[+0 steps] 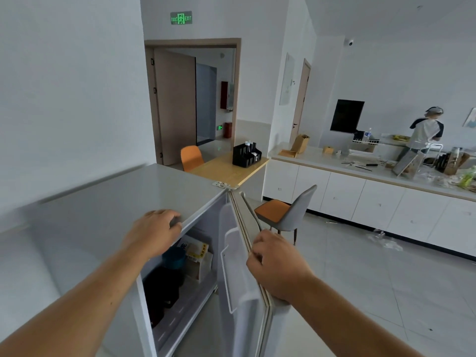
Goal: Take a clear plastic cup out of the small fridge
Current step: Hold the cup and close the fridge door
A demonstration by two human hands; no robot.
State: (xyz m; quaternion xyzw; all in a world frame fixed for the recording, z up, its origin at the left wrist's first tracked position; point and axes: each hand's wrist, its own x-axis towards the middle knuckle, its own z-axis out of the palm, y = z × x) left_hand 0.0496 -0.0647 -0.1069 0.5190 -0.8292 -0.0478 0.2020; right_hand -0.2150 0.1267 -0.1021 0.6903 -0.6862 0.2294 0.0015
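The small grey fridge stands below me with its door swung open to the right. My left hand rests on the front edge of the fridge top, fingers bent over the rim. My right hand grips the top edge of the open door. Inside I see a dark teal lidded container, a white and yellow carton and a dark shape lower down. No clear plastic cup shows from this angle; my left arm hides part of the interior.
A grey and orange chair stands just beyond the door. A wooden table with a black organiser sits behind the fridge. White counter cabinets run along the right, where another person works. Tiled floor lies to the right.
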